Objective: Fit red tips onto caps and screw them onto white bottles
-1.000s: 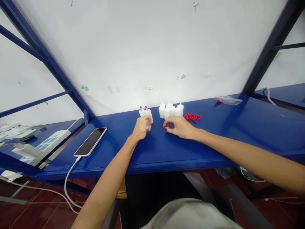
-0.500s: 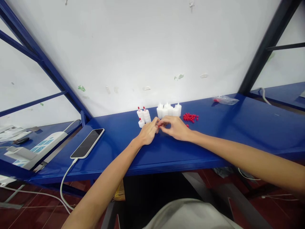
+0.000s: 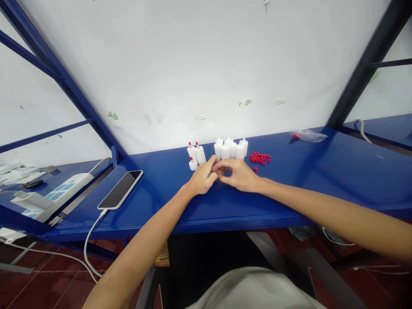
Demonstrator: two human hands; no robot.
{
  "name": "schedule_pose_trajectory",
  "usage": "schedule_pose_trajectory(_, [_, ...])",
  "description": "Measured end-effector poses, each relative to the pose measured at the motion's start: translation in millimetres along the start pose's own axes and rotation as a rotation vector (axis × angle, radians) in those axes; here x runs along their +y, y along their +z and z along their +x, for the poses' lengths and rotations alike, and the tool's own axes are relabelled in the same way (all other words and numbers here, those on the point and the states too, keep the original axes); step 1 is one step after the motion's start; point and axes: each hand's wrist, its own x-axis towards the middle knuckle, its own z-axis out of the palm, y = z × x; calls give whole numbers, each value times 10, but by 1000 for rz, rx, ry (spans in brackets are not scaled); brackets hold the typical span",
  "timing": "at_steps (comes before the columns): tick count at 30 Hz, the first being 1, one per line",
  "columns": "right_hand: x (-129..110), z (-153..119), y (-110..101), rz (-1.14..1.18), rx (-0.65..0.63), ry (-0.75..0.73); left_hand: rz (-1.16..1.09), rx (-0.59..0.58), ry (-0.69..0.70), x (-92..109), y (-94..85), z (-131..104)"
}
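Both of my hands meet over the table, fingertips touching. My left hand is curled closed, and whatever lies inside its fingers is hidden. With thumb and index finger pinched in a ring, my right hand works against the left fingers; a small red cap showed at its fingertips a moment earlier and is now mostly covered. Just behind the left hand stand several white squeeze bottles with red tips. Beyond the right hand is a group of white bottles without red caps. A pile of small red caps lies to their right.
A loose red cap lies near my right wrist. A clear plastic bag rests at the back right of the blue table. On the left, a phone is plugged into a white cable. A white wall stands behind.
My fingers have closed further together, and the red cap between them has gone mostly out of sight. The whole view has shifted slightly; bottles and caps stay in place.
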Motion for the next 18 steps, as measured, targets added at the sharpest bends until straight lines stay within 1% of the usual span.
schedule_pose_trajectory(5, [-11, -6, 39, 23, 10, 9, 4, 16, 26, -28, 1, -11])
schedule_pose_trajectory(8, [-17, -10, 33, 31, 4, 36, 5, -13, 9, -26, -9, -18])
schedule_pose_trajectory(11, [-16, -8, 12, 42, -3, 50, 42, -52, 36, -8, -72, -30])
schedule_pose_trajectory(14, [-4, 4, -15, 39, 50, 47, 266, -25, 58, 22, -187, -54])
schedule_pose_trajectory(16, [8, 13, -29, 17, 81, 49, 442, 2, 38, 43, -257, -72])
schedule_pose_trajectory(18, [22, 18, -37, -9, 89, 51, 553, 15, 23, 51, -306, -85])
